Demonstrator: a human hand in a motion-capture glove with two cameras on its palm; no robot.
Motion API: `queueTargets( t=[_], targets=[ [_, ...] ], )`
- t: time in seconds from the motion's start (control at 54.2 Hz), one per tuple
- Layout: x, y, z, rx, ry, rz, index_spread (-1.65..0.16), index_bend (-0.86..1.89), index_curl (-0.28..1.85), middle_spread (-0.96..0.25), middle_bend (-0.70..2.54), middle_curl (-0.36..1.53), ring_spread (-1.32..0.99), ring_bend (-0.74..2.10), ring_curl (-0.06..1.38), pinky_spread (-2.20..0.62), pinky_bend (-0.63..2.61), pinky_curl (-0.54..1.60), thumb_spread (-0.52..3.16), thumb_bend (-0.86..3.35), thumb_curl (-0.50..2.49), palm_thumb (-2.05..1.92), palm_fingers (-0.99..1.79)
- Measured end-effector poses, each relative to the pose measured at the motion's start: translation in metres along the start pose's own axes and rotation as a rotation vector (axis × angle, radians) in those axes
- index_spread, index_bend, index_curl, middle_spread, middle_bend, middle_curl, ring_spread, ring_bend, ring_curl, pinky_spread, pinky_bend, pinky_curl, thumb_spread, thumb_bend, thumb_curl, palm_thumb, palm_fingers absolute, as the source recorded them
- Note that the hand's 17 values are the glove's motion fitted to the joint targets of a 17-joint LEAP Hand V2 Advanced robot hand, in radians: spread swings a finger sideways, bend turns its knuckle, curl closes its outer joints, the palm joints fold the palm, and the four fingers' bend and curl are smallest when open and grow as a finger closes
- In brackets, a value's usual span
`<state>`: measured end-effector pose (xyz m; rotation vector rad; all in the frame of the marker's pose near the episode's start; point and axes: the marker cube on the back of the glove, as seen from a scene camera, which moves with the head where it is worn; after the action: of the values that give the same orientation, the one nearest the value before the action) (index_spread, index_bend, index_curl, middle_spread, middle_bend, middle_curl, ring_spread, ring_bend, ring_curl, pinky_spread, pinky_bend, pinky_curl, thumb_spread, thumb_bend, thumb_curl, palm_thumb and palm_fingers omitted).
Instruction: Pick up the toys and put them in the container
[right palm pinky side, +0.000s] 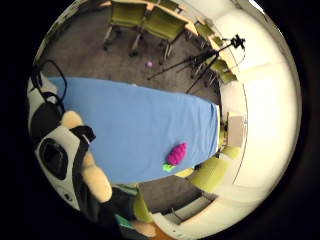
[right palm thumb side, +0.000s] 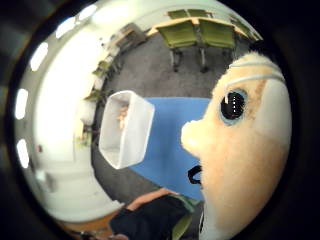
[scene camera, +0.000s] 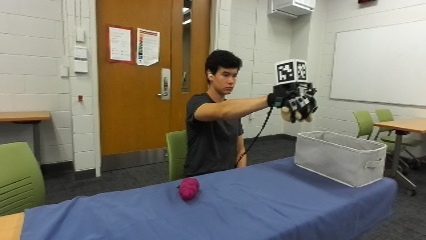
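In the outside view my gloved right hand is raised high above the grey fabric container, fingers curled round a tan plush toy. The toy's face with a blue eye fills much of the thumb side palm view, and its tan limbs show in the little finger side view. The container stands at the end of the blue-covered table, with something pale inside. A magenta plush toy with a green tip lies on the cloth near the person; the same magenta toy lies near the table's edge.
Green chairs stand around the table, with more green chairs across the carpet. A tripod stands beyond the table's far end. A wooden desk is behind the container.
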<state>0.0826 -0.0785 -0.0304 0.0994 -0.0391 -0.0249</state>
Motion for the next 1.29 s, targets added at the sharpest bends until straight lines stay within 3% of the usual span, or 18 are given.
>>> queueTargets(
  t=[0.037,0.111,0.129,0.203,0.369,0.48,0.609,0.719,0.775,0.793,0.811,0.867,0.922,0.996,1.143,1.217,1.291],
  targets=[
    [-0.032,0.001,-0.014,0.022,-0.026,-0.106,-0.38,0.16,0.54,-0.4,0.87,0.62,-0.43,1.15,0.48,-0.43,0.82,0.36,0.71,0.18,0.76,0.65,1.1],
    [-0.101,0.015,-0.043,0.036,-0.231,-0.527,-0.38,0.16,0.56,-0.4,0.87,0.62,-0.43,1.15,0.48,-0.43,0.82,0.36,0.71,0.17,0.79,0.65,1.1],
    [-0.118,0.013,-0.047,0.044,-0.235,-0.54,-0.38,0.16,0.57,-0.4,0.87,0.62,-0.43,1.15,0.48,-0.43,0.82,0.36,0.7,0.16,0.8,0.65,1.1],
    [-0.173,-0.009,-0.048,0.082,-0.07,-0.34,-0.39,0.15,0.59,-0.41,0.87,0.63,-0.43,1.16,0.48,-0.43,0.83,0.36,0.7,0.16,0.82,0.65,1.09],
    [-0.282,-0.012,-0.044,0.065,-0.148,-0.397,-0.4,0.15,0.63,-0.41,0.87,0.64,-0.42,1.16,0.49,-0.44,0.84,0.37,0.7,0.14,0.87,0.65,1.09],
    [-0.259,-0.034,-0.021,0.049,-0.174,-0.489,-0.4,0.14,0.66,-0.41,0.87,0.65,-0.42,1.17,0.49,-0.43,0.84,0.36,0.7,0.13,0.9,0.65,1.08],
    [-0.292,-0.032,-0.016,0.012,-0.312,-0.482,-0.4,0.13,0.69,-0.41,0.87,0.66,-0.42,1.18,0.49,-0.44,0.85,0.36,0.69,0.11,0.94,0.65,1.07],
    [-0.282,-0.032,0.004,-0.053,-0.187,-0.553,-0.4,0.11,0.71,-0.41,0.87,0.67,-0.42,1.19,0.49,-0.43,0.86,0.37,0.7,0.1,0.96,0.65,1.06],
    [-0.282,-0.036,0.011,-0.153,-0.179,-0.394,-0.38,-0.03,0.65,-0.41,0.85,0.66,-0.41,1.24,0.5,-0.39,0.9,0.39,0.84,-0.03,0.87,0.46,0.86],
    [-0.282,-0.037,0.013,-0.18,-0.18,-0.348,-0.37,-0.11,0.61,-0.4,0.83,0.65,-0.42,1.24,0.5,-0.37,0.94,0.4,0.9,-0.07,0.82,0.37,0.68],
    [-0.282,-0.038,0.014,-0.198,-0.183,-0.322,-0.34,-0.22,0.57,-0.35,0.74,0.63,-0.41,1.2,0.5,-0.33,1.04,0.44,0.9,-0.16,0.77,0.22,0.31],
    [-0.275,-0.038,0.016,-0.199,-0.174,-0.353,-0.29,-0.1,0.55,-0.22,0.59,0.6,-0.31,0.99,0.48,-0.24,1.26,0.52,0.9,-0.18,0.68,0.01,-0.29],
    [-0.266,-0.036,0.014,-0.171,-0.173,-0.405,-0.27,-0.04,0.43,-0.14,0.51,0.55,-0.26,0.8,0.39,-0.17,1.27,0.47,0.91,-0.13,0.62,-0.08,-0.36],
    [-0.256,-0.037,0.011,-0.14,-0.142,-0.369,-0.25,-0.01,0.35,-0.07,0.44,0.5,-0.2,0.67,0.31,-0.11,1.23,0.44,0.9,-0.12,0.56,-0.12,-0.37],
    [-0.297,0.004,-0.005,-0.093,-0.057,-0.473,-0.23,0.02,0.26,-0.02,0.36,0.46,-0.14,0.56,0.27,-0.05,1.14,0.4,0.9,-0.11,0.45,-0.12,-0.3],
    [-0.274,0.011,-0.016,-0.075,-0.1,-0.415,-0.22,0.03,0.23,-0.02,0.33,0.45,-0.13,0.52,0.26,-0.04,1.1,0.38,0.91,-0.11,0.41,-0.13,-0.27],
    [-0.227,0.013,-0.015,-0.036,0.033,-0.342,-0.22,0.06,0.22,-0.03,0.31,0.44,-0.12,0.47,0.25,-0.03,1.05,0.36,0.91,-0.11,0.37,-0.14,-0.23]
  ],
)
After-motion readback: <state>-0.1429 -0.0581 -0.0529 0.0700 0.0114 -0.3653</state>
